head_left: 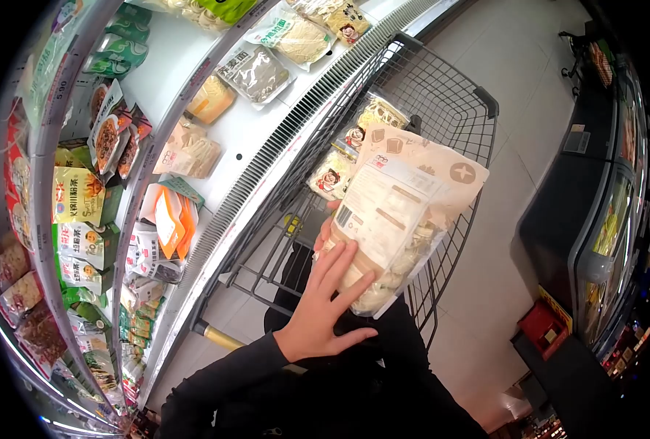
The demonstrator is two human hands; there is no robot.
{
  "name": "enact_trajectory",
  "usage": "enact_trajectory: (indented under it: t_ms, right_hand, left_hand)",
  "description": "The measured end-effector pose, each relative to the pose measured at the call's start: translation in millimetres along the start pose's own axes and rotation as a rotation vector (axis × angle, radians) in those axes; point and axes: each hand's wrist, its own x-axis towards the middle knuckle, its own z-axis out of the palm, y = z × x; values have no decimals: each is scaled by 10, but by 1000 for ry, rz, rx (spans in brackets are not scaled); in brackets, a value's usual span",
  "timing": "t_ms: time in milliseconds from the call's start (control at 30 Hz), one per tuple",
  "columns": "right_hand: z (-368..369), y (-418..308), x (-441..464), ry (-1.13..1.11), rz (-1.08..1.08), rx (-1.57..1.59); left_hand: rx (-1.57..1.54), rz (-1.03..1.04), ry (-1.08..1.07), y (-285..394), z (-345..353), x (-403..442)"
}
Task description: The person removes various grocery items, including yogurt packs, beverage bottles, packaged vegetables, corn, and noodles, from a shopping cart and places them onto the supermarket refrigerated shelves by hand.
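A beige-and-clear bag of what look like pale noodles (405, 212) is held up above the shopping cart, its printed label facing me. My left hand (321, 304) lies on its lower left part, fingers spread and flat, thumb apart. Behind the bag, my right hand (326, 233) supports it from underneath; only some fingertips show at the bag's left edge. Its black sleeve (405, 344) runs under the bag. In the cart (442, 88), partly hidden by the bag, lie noodle packs with a cartoon figure (332, 175).
To the left stands an open refrigerated shelf (244, 132) with packaged noodles (255, 73), orange packs (173, 223) and yellow packs (78, 194). A dark freezer case (559, 219) stands on the right, with a red box (543, 331) near it. Tiled floor (478, 307) lies between.
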Motion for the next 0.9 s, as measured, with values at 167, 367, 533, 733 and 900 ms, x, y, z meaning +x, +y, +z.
enact_trajectory:
  t_ms: [167, 367, 533, 733, 900]
  right_hand:
    - [294, 397, 121, 1137, -272, -730]
    - [598, 472, 303, 1003, -216, -868]
    - [617, 552, 498, 983, -114, -915]
    - [607, 696, 916, 909, -51, -941]
    - [479, 797, 1324, 918, 138, -1015]
  left_hand:
    - [-656, -334, 300, -166, -418, 33]
    - [-822, -539, 554, -551, -806, -151]
    - [-883, -539, 615, -635, -970, -321]
    - [-806, -559, 567, -820, -1304, -511]
    - [-858, -623, 534, -1133, -1722, -719]
